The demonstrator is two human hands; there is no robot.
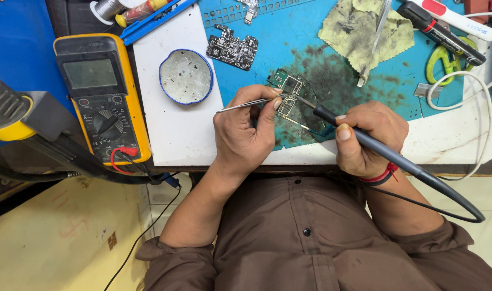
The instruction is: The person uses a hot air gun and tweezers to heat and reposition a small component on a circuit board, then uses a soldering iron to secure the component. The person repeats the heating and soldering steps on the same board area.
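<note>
From the head camera, looking down over a brown shirt front, the left hand point(245, 134) pinches a thin pair of metal tweezers point(246, 104) between thumb and forefinger, the other fingers curled in, the tweezer tips reaching right onto a small green circuit board point(287, 96); the right hand point(367, 137) is closed in a pen grip round the black handle of a soldering iron point(364, 139), thumb on top, its metal tip slanting up and left to touch the same board beside the tweezer tips; the board lies on a blue work mat point(310, 37), on a dark, sooty patch of it, just beyond both hands and near the table's front edge; the iron's black cable loops away low to the right, and a red band sits on the right wrist; a second, darker circuit board point(232, 47) lies on the mat further back and to the left, well apart from the first; beside it on the white tabletop point(176, 134) stands a round blue-rimmed tin point(185, 76) with pale residue inside; a yellow multimeter point(102, 97) lies at the left edge; a stained yellowish cloth point(364, 29) rests on the mat behind the right hand; green-handled scissors point(445, 59) and a black and red marker point(445, 33) lie at the far right
</note>
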